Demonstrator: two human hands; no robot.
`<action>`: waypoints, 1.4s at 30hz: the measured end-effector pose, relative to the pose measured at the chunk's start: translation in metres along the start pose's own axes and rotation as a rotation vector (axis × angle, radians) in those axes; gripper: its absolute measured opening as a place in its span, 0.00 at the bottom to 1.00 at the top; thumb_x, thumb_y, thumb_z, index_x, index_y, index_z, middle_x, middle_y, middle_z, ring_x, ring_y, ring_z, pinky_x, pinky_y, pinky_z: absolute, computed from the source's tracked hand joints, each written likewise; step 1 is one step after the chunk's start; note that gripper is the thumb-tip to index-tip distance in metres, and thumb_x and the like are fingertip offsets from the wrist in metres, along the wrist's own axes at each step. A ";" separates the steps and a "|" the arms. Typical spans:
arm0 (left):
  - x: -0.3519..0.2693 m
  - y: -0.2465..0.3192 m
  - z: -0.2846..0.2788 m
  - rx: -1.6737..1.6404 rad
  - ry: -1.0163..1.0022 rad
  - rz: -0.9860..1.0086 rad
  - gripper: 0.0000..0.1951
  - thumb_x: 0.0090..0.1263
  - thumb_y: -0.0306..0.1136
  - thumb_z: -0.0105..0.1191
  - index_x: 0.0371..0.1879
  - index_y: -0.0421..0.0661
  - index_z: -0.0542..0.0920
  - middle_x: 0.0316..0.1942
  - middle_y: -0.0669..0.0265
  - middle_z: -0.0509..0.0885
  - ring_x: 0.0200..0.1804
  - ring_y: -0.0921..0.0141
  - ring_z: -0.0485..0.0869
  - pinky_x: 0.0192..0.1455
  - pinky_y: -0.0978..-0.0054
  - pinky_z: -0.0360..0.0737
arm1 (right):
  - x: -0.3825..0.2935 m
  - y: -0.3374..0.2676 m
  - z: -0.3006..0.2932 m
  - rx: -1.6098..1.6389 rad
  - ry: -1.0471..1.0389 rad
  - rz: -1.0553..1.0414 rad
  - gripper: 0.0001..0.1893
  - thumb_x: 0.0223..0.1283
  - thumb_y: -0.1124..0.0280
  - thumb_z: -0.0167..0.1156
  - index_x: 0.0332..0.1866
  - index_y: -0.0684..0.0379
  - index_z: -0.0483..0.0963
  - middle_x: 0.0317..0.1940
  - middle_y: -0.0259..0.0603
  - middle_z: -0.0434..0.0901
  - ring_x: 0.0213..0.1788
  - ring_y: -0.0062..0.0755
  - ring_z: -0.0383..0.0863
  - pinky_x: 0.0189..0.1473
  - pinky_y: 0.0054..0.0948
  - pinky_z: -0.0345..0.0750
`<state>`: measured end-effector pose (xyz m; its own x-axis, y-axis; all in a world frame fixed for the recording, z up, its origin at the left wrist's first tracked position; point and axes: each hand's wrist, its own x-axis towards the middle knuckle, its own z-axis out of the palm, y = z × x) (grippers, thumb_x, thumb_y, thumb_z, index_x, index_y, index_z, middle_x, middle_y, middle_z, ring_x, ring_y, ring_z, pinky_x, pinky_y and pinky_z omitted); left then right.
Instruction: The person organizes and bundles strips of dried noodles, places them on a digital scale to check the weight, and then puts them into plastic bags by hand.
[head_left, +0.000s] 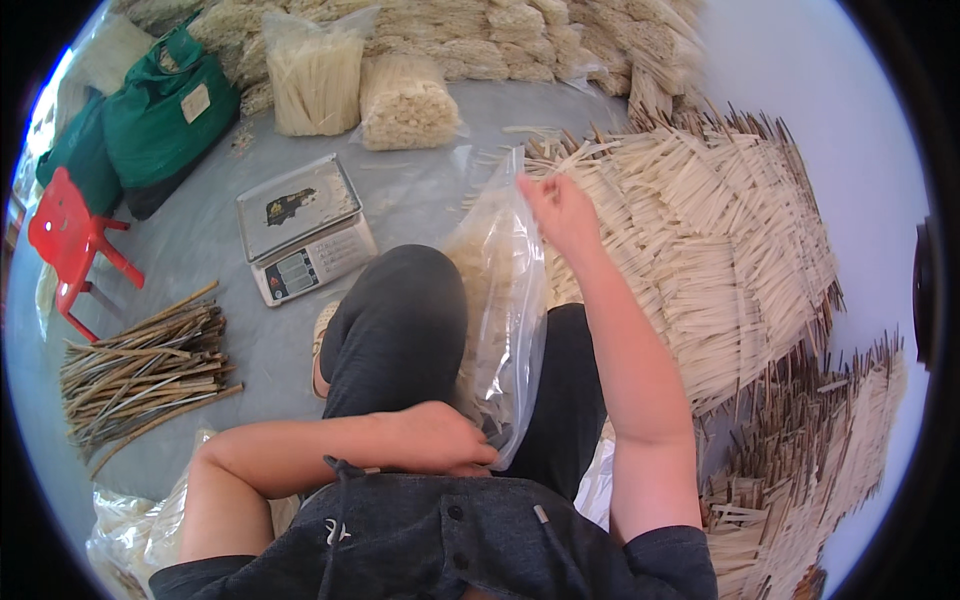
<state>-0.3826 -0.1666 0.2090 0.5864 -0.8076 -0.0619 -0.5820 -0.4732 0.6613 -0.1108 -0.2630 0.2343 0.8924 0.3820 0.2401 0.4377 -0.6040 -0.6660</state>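
A large clear plastic bag (502, 300) with pale strips inside stands between my knees, its edge running from the far top down toward my waist. My right hand (555, 210) pinches the far upper corner of the bag's edge. Close to my waist, my left hand (454, 442) grips the near end of that edge, its fingers curled and partly hidden. A digital weighing scale (315, 259) with a metal pan sits on the floor beyond my left knee. To the right of the bag lies a broad pile of pale flat strips (697, 262).
On the left are a red plastic chair (64, 225), a bundle of brown sticks (150, 367) and a green bag (169, 127). Two filled plastic bags (313, 79) (411, 105) stand ahead, before stacked pale bundles (480, 37). A white wall (810, 97) bounds the right.
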 end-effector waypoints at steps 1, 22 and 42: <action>-0.003 0.001 -0.015 0.005 -0.002 0.020 0.13 0.69 0.43 0.48 0.39 0.46 0.79 0.30 0.60 0.81 0.34 0.57 0.83 0.36 0.62 0.79 | -0.027 0.000 -0.016 -0.082 -0.050 0.023 0.29 0.55 0.42 0.60 0.36 0.65 0.77 0.27 0.54 0.81 0.35 0.46 0.81 0.41 0.37 0.76; 0.090 -0.106 -0.082 -0.280 0.836 -0.724 0.17 0.66 0.43 0.50 0.35 0.37 0.78 0.29 0.49 0.83 0.36 0.55 0.83 0.40 0.60 0.77 | -0.165 0.020 -0.005 0.182 -0.069 -0.220 0.09 0.53 0.73 0.59 0.40 0.58 0.72 0.21 0.45 0.78 0.25 0.45 0.81 0.30 0.37 0.77; 0.106 -0.181 -0.187 -0.125 0.817 -0.807 0.18 0.66 0.38 0.41 0.32 0.37 0.82 0.24 0.55 0.83 0.27 0.61 0.83 0.37 0.64 0.79 | -0.171 0.026 -0.007 0.246 -0.009 -0.250 0.06 0.55 0.74 0.60 0.37 0.60 0.73 0.20 0.46 0.77 0.23 0.46 0.81 0.27 0.34 0.77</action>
<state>-0.1104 -0.1007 0.2227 0.9785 0.2041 -0.0284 0.1614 -0.6735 0.7214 -0.2514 -0.3496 0.1808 0.7597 0.5036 0.4115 0.6019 -0.3052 -0.7379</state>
